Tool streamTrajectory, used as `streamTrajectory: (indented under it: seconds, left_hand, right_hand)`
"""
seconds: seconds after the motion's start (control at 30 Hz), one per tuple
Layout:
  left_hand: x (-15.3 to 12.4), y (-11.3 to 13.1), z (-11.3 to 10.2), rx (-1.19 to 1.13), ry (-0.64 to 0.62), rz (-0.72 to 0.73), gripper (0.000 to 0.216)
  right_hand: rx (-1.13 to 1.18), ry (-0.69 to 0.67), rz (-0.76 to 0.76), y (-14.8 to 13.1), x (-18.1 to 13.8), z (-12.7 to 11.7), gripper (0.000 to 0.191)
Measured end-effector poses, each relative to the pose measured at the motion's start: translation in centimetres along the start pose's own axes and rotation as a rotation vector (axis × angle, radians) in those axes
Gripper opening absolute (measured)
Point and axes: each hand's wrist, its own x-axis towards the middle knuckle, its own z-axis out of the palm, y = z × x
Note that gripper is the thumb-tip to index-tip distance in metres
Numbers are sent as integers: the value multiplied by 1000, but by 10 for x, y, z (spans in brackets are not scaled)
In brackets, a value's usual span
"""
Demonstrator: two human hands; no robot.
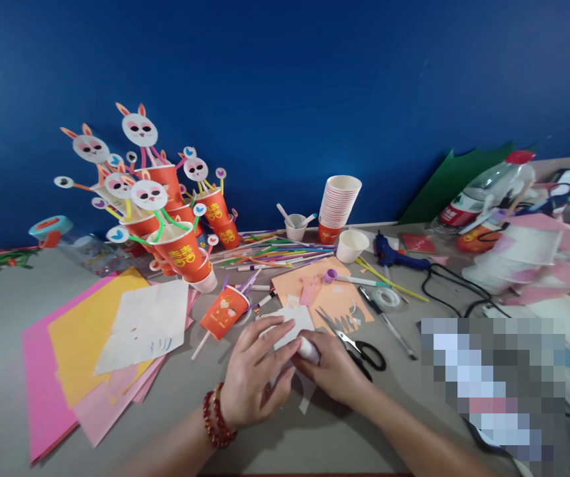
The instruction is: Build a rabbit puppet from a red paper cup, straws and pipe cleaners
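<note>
My right hand (332,371) is wrapped round a short white cylinder (309,351), whose kind I cannot make out. Close beside it, my left hand (252,371) has its fingers stretched out, one fingertip near the cylinder's end. White paper (292,321) with cut edges lies under and behind both hands, partly hidden. Scissors with black handles (349,341) lie just right of my right hand, blades parted over orange paper (289,278). Left of my left hand, a red paper cup (224,311) rests on its side with straws through it.
Red cups with rabbit faces (180,248) stand stacked at the back left. Coloured sheets (41,371) lie at left. Behind are loose straws (285,252), a cup stack (339,205) and a glue gun (397,255) with its cord. A pen (389,324) and tape roll (386,297) lie right.
</note>
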Motion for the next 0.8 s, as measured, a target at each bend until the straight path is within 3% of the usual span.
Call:
streamTrajectory:
  seconds: [0.8]
  left_hand:
    - [-1, 1, 2, -44, 10, -12, 51]
  right_hand:
    - [-13, -12, -26, 1, 1, -1, 9]
